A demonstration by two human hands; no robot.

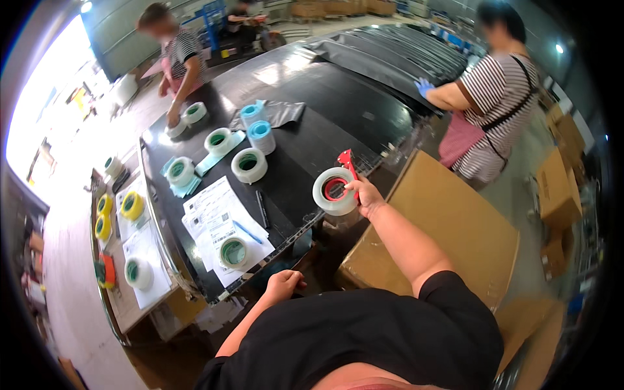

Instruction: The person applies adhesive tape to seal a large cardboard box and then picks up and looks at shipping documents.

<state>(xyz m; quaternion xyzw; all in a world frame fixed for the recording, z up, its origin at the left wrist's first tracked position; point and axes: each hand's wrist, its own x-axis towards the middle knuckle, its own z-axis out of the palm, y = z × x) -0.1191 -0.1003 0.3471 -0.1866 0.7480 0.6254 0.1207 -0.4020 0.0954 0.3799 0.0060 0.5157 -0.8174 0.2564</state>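
My right hand (366,196) is closed on the handle of a red tape dispenser (346,158), which carries a wide roll of clear tape (321,193). It is held up over the near right edge of the black table (305,156). Down by my body, short of the table's near edge, my left hand (285,286) has its fingers curled in, with nothing showing in them. Nearest to it on the table, a tape roll with a green core (233,252) sits on printed papers (218,218). A blue pen (247,232) and a black marker (262,208) lie alongside.
Several tape rolls (249,166) and blue rolls (261,137) stand farther back. A large cardboard box (442,221) is at my right. Beyond it a gloved co-worker (494,110) touches black sheeting (390,58). Another person (183,62) handles tape at the far left. Yellow tape rolls (132,206) occupy a side table.
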